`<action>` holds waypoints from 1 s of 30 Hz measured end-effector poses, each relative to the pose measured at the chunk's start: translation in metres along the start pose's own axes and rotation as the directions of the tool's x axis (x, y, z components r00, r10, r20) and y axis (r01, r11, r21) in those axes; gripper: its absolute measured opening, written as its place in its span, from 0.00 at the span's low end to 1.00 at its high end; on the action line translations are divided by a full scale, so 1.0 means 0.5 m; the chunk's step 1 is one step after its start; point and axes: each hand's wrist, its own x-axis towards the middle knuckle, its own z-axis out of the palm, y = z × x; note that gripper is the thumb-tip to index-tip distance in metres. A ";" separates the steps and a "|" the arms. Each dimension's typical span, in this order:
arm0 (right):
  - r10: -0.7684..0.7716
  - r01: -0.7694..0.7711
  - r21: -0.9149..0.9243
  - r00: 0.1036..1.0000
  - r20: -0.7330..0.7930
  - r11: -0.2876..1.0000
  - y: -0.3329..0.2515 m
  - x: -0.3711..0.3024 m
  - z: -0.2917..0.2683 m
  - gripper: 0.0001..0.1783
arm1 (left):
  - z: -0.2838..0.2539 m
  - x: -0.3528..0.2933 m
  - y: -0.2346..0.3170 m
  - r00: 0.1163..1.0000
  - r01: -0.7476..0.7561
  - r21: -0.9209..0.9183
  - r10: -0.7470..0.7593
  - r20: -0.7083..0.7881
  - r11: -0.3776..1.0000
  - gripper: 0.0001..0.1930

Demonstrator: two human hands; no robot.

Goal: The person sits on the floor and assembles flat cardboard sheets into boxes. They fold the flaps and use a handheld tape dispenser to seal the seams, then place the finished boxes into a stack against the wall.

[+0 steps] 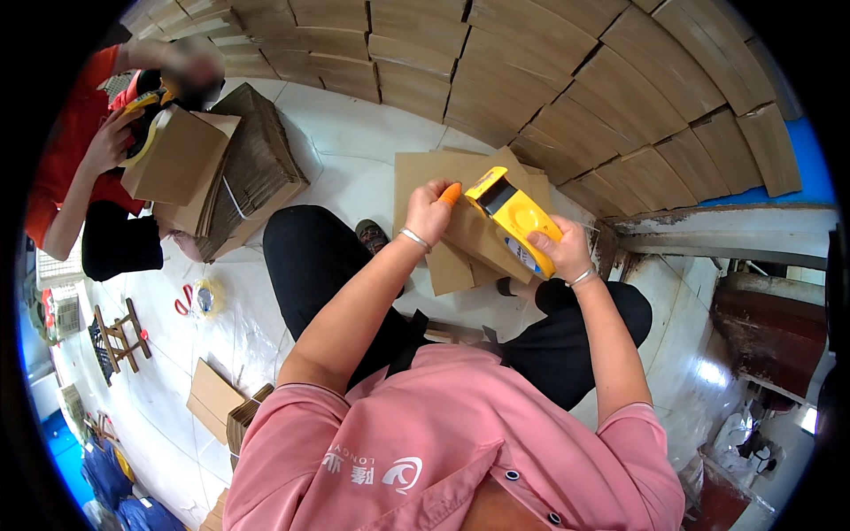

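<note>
- Wearing a pink shirt [558,451] and black trousers [305,252], the person has both knees bent and spread apart.
- The right hand [565,248], a silver bangle [582,276] at its wrist, grasps a yellow tape dispenser [522,221] by its lower end, thumb across the near side; the dispenser is tilted and held up between the knees.
- The left hand [429,212] is curled just beside the dispenser's upper end, an orange cover [452,193] on one digit; whether it pinches anything, I cannot tell.
- Below the hands, overlapping cardboard pieces [416,175] lie on the pale tiled floor [354,133].
- To the left on the floor are red-handled scissors [184,299] beside a tape roll [209,299], with a small wooden stool [122,336] farther left.
- Beyond, at upper left, a co-worker in red [66,133] has one hand on another yellow dispenser [146,102] near a cardboard box [177,155], beside a strapped bundle of flat cardboard [261,150].
- Farthest off, stacked brown cardboard [567,97] fills the upper edge.
</note>
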 end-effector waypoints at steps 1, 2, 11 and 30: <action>0.000 0.000 0.016 1.000 -0.004 1.000 0.000 0.005 -0.003 0.26 | 0.004 -0.008 0.011 1.000 -0.031 0.022 0.031 0.004 0.999 0.13; 0.017 -0.016 0.067 1.000 -0.014 0.998 0.008 0.008 -0.006 0.25 | 0.011 -0.012 0.008 0.997 -0.074 0.061 0.076 -0.034 0.995 0.13; 0.015 -0.015 0.000 0.999 -0.041 1.000 0.000 0.016 0.004 0.30 | 0.004 -0.012 0.002 0.995 0.021 -0.149 -0.035 -0.095 0.989 0.15; -0.009 0.009 0.002 1.000 0.007 1.000 -0.015 0.011 -0.002 0.25 | -0.008 0.037 0.077 0.883 0.466 -0.429 -0.376 0.282 0.774 0.14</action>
